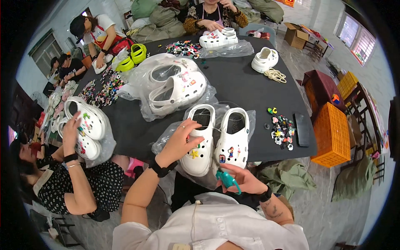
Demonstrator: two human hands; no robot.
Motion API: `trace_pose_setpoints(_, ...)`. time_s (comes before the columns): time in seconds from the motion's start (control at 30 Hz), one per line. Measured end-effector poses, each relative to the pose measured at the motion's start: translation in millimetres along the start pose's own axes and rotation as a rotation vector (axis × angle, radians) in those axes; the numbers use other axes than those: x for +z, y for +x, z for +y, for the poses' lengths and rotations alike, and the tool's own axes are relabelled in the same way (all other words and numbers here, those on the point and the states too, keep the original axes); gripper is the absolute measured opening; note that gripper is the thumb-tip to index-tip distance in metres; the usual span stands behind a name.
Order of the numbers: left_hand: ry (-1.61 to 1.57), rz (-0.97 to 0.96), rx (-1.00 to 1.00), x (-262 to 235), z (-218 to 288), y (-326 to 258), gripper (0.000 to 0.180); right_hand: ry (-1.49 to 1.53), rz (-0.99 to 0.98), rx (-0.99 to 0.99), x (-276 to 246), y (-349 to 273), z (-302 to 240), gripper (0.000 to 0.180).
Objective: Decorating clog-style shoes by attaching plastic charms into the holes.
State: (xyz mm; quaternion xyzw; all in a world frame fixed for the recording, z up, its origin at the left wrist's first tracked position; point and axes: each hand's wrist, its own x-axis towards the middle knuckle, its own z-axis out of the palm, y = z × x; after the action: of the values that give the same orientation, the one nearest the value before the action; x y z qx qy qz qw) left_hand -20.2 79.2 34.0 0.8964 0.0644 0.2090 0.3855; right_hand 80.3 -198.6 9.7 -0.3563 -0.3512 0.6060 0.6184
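- At the near edge of a black tabletop [246,87], a person in a white shirt works over a pair of white clogs resting on clear plastic wrap.
- Left hand [180,141] lies on the left clog [200,143], fingers curled over its inner side near the heel opening; a small yellow charm shows on the toe just below the palm.
- Right hand [243,180] sits below the right clog [234,139], just off the tabletop's edge, fingers loosely closed around a teal tool [228,179] whose handle points down toward the shirt.
- Right clog stands beside its partner, toes toward the person, with a few coloured charms already set in its toe holes.
- Small pile of loose charms [281,127] lies to the right of the pair, with a dark phone [301,129] flat just beyond it.
- Farther back, another pair of white clogs in a plastic bag [173,85] takes up the middle of the tabletop.
- On the left, a co-worker in a dotted black top rests a hand [71,129] on a decorated white pair [85,125].
- Across the far end, another person holds a white clog [217,38], while a single white clog [265,59] stands near a coil of cord.
- Orange crates [331,133] stand on the floor to the right of the tabletop.
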Motion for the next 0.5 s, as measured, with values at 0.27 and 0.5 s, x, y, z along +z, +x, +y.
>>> trace_pose_setpoints(0.27, 0.437, 0.033, 0.247, 3, 38, 15, 0.056, -0.023, 0.147, -0.118, -12, -26, 0, 0.08)
trace_pose_setpoints(0.5, 0.669, -0.078, 0.317, 41, 33, 33, 0.045, 0.01, -0.12, -0.141, 7, -6, 14, 0.081)
